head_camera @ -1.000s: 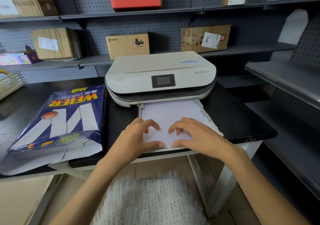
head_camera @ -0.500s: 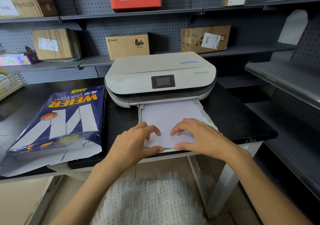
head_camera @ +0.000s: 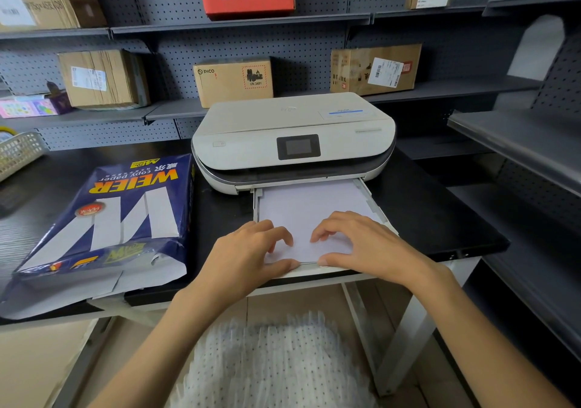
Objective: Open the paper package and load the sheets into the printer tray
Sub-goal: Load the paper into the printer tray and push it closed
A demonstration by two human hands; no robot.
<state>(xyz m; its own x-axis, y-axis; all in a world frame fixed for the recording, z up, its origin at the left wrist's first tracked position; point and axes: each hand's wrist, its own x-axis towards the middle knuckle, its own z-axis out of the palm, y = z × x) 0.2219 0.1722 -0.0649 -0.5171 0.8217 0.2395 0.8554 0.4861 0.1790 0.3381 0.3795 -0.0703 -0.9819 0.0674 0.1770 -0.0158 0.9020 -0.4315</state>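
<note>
A white printer (head_camera: 292, 137) stands on the black table, its paper tray (head_camera: 374, 205) pulled out toward me. A stack of white sheets (head_camera: 308, 206) lies in the tray. My left hand (head_camera: 248, 256) and my right hand (head_camera: 361, 244) rest side by side on the near end of the stack, fingers curled on top and thumbs against its front edge. The blue paper package (head_camera: 107, 219) lies to the left of the printer, its near end torn open with white wrapper flaps hanging over the table edge.
The black table (head_camera: 440, 219) ends just right of the tray. Grey shelves with cardboard boxes (head_camera: 232, 80) run behind the printer, and more shelving (head_camera: 518, 143) juts in at the right. A wire basket (head_camera: 19, 153) sits at far left.
Both hands have slid a little away from me along the sheets, pushing the stack deeper into the tray. The package has not moved.
</note>
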